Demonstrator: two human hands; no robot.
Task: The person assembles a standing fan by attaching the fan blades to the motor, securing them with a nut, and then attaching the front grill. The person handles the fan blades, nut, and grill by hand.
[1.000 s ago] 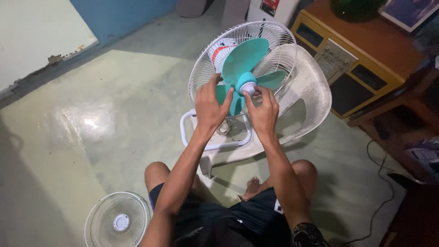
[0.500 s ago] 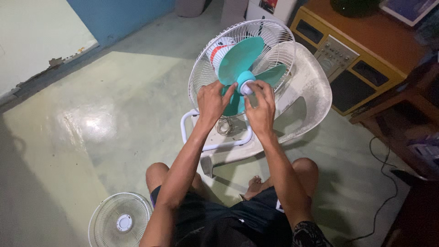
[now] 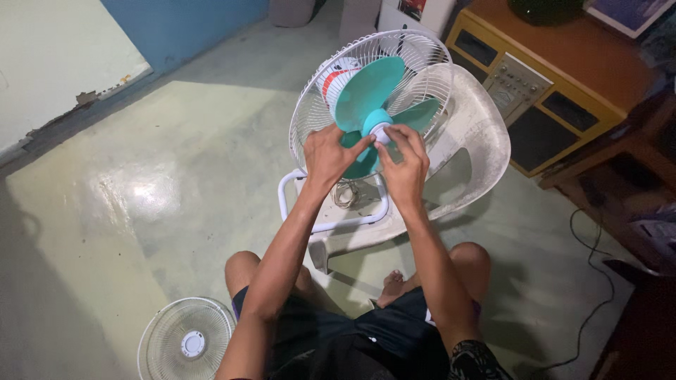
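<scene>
**Obs.:** Where do your hands sit, and where's the fan?

**Me:** Fan stands on a white plastic chair (image 3: 486, 134) in front of me, rear wire guard (image 3: 415, 53) on, teal blade (image 3: 370, 88) exposed. My right hand (image 3: 405, 165) pinches the small white cap (image 3: 381, 131) at the blade's hub with thumb and fingertips. My left hand (image 3: 327, 156) lies loosely curled over the lower teal vane, forefinger reaching toward the cap; cannot tell whether it truly grips the vane.

**Obs.:** Risks?

**Me:** 1) If the left hand slackens, the blade may turn along with the cap and my twisting achieves nothing. 2) The cap is small; a poor pinch could let it slip and roll across the floor (image 3: 176, 141). 3) The fan's tube base (image 3: 331, 224) rests on a sloped seat, so pushing forward could tip fan or chair. 4) Pressing hard on a thin vane might bend it.

**Obs.:** Anything underfoot?

**Me:** The loose front grille (image 3: 186, 343) lies beside my left knee; shifting could crush it
</scene>
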